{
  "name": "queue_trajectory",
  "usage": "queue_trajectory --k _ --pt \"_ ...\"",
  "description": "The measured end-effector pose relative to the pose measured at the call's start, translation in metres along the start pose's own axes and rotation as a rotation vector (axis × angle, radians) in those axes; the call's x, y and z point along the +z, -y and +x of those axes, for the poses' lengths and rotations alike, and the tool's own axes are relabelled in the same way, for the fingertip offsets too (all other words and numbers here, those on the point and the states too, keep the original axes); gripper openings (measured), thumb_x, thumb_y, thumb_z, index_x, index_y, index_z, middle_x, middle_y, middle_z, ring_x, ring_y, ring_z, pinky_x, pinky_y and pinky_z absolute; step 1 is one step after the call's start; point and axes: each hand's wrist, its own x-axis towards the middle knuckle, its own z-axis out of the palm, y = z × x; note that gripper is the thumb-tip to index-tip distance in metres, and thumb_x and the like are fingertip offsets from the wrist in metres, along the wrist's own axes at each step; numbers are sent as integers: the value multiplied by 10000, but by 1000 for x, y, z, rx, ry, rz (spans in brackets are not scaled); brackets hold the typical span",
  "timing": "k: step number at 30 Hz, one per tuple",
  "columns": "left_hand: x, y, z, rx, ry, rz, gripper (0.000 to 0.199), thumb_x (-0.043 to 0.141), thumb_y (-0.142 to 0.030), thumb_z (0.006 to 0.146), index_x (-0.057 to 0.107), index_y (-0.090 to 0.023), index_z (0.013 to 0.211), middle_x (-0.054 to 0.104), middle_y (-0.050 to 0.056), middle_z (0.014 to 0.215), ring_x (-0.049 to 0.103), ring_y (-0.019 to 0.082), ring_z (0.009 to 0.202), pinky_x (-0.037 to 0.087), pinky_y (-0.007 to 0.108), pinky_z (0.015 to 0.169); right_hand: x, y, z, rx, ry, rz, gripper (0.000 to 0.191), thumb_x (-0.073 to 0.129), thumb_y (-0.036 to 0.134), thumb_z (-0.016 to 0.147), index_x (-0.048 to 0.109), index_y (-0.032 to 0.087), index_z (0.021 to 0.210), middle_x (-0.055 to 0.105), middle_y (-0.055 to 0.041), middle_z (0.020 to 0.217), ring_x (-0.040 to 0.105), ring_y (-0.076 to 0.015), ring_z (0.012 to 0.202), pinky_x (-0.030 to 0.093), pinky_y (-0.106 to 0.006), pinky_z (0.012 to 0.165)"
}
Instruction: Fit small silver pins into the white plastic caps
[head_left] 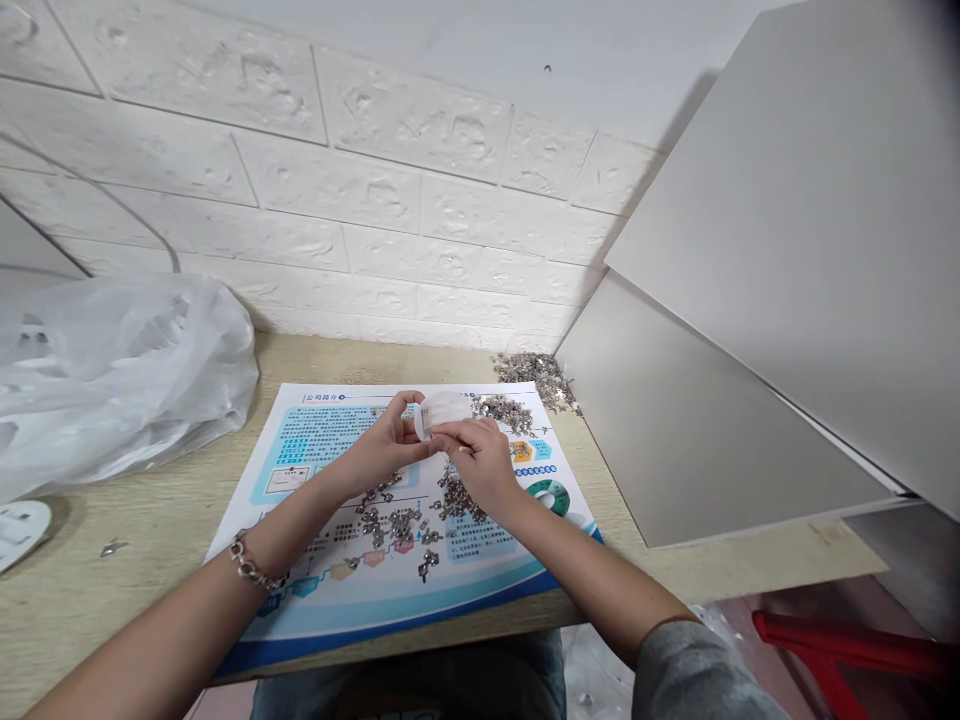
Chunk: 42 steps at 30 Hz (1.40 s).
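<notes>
A rounded white plastic piece (448, 408) is held above the printed sheet by my left hand (381, 452), its fingers and thumb closed around the left edge. My right hand (486, 468) is pinched against the near side of that piece. Whatever sits between those right fingertips is hidden or too small to name. Below my hands lie small shiny metal parts (403, 525) in loose clusters on the sheet. Another heap of metal parts (510, 413) is just beyond my right hand.
The printed sheet (255, 510) lies on a wooden table (142, 600). More metal parts (534, 372) are piled by the wall. A plastic bag (127, 370) and a white plastic piece (22, 530) are at left. Grey panels (697, 430) lean at right, above a red stool (847, 640).
</notes>
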Motion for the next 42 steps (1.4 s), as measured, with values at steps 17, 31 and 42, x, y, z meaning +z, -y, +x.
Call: queue_trajectory --k 17,31,42 --pt "7 -1 0 -21 -26 -12 455 608 -273 751 262 -229 1042 525 -37 676 441 66 511 290 166 456 1 4 1 88 41 46 183 509 273 816 674 299 892 675 26 819 596 -142 761 348 -325 766" --pt "12 -4 0 -5 -81 -6 478 648 -262 716 298 -204 1036 559 -4 727 502 90 593 326 176 496 0 0 3 266 81 294 179 524 310 780 657 202 834 655 -5 789 575 -139 724 436 -254 648" --pt "8 1 2 -56 -57 -20 516 651 -294 715 304 -216 1090 591 0 739 520 94 576 341 186 506 2 1 3 249 38 260 177 522 317 774 652 202 810 631 -7 734 543 -132 684 401 -242 615"
